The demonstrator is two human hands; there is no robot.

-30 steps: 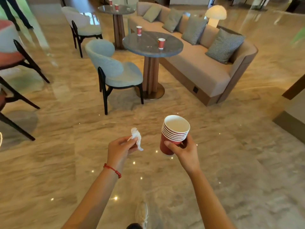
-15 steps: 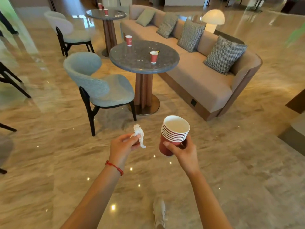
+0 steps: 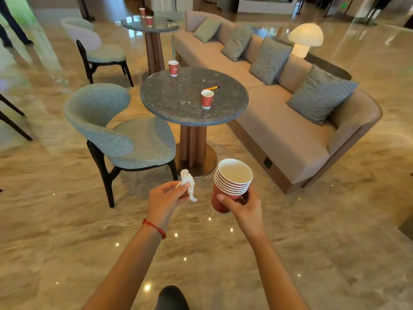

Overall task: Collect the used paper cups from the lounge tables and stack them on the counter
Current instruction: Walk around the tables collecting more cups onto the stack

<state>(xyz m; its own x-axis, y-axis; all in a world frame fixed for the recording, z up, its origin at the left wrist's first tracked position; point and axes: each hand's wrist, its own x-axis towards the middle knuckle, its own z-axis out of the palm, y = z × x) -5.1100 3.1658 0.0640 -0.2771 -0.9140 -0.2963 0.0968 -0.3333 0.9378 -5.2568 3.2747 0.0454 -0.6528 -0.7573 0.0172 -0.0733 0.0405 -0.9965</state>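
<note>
My right hand (image 3: pixel 244 209) grips a stack of several red paper cups (image 3: pixel 231 183), white inside, held upright in front of me. My left hand (image 3: pixel 166 198) pinches a crumpled white tissue (image 3: pixel 188 183). Ahead stands a round grey stone table (image 3: pixel 169 104) with two red paper cups on it: one near its right side (image 3: pixel 207 99), one at its far edge (image 3: pixel 173 68). A farther round table (image 3: pixel 159 25) carries two more red cups (image 3: pixel 148 20) (image 3: pixel 142 11).
An orange pen (image 3: pixel 212 88) lies on the near table. A grey-blue chair (image 3: pixel 125 135) stands left of the table, a beige sofa (image 3: pixel 279 130) with cushions on the right. A mushroom lamp (image 3: pixel 305 39) glows behind the sofa. A second chair (image 3: pixel 98 48) sits farther back. Polished marble floor all around.
The near table, chair and sofa have come closer and lower in view as I walk toward them. Both hands keep their hold at about the same place.
</note>
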